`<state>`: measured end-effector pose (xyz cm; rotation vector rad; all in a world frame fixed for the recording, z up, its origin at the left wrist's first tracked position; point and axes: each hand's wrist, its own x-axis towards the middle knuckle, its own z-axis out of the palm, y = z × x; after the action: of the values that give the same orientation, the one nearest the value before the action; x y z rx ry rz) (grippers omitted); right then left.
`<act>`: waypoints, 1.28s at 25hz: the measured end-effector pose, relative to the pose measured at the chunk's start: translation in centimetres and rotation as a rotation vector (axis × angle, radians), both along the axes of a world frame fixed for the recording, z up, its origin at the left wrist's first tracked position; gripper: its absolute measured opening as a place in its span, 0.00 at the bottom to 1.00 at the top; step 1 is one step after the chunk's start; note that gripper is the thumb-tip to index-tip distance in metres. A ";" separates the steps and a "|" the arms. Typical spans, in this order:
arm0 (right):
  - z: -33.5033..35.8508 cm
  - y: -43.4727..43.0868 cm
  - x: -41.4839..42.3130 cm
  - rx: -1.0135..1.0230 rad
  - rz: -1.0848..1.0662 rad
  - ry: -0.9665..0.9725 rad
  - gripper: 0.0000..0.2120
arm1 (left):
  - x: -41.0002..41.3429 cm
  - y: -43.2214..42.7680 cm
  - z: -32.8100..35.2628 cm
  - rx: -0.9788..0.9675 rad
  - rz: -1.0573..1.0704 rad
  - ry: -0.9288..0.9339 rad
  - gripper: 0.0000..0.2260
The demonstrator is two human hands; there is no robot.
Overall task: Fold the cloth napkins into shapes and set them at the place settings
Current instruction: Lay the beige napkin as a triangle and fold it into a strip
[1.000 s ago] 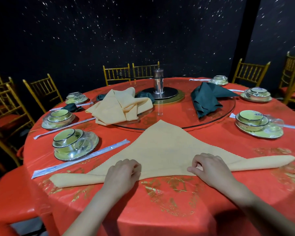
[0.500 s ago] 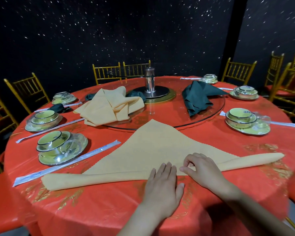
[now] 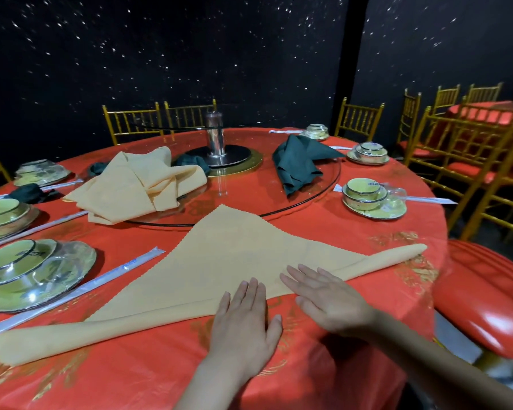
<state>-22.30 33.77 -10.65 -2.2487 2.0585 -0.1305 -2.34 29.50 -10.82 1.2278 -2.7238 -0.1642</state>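
A tan napkin [image 3: 234, 253] lies spread as a triangle on the red table [image 3: 353, 232], its near edge rolled into a long tube from far left to far right. My left hand [image 3: 243, 324] lies flat, fingers straight, with the fingertips on the rolled edge near its middle. Just to the right, my right hand [image 3: 329, 297] is also flat and presses the roll. A loose pile of tan napkins [image 3: 137, 184] and a dark green napkin [image 3: 299, 164] sit on the glass turntable [image 3: 323, 196].
Place settings of green bowls on plates stand at the left [image 3: 33, 270] and right [image 3: 370, 196], with wrapped chopsticks [image 3: 80, 291] beside the left one. A steel post [image 3: 215, 137] rises at the table's centre. Gold chairs [image 3: 462, 161] ring the table; a red seat [image 3: 486, 297] is close on the right.
My left hand slid right along the roll to the middle and flattened. My right hand opened from curled fingers to flat. The view swung to the right.
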 end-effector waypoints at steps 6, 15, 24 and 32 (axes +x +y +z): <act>0.5 1.3 -3.2 0.064 -0.116 0.033 0.31 | -0.1 -0.1 -0.1 -0.013 0.014 -0.013 0.43; 0.6 2.9 -6.9 0.079 -0.224 0.049 0.23 | -0.1 -0.1 0.0 0.005 0.012 -0.005 0.44; 1.0 4.5 -10.5 0.128 -0.383 0.005 0.25 | -0.2 0.0 0.3 0.027 0.023 -0.002 0.45; 2.2 2.9 -5.6 0.003 -0.275 0.040 0.46 | -0.2 0.2 0.7 0.049 0.018 -0.013 0.29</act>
<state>-27.86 36.64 -8.47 -1.9695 2.3776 -0.1011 -2.56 29.65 -10.16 1.2704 -2.7343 -0.2227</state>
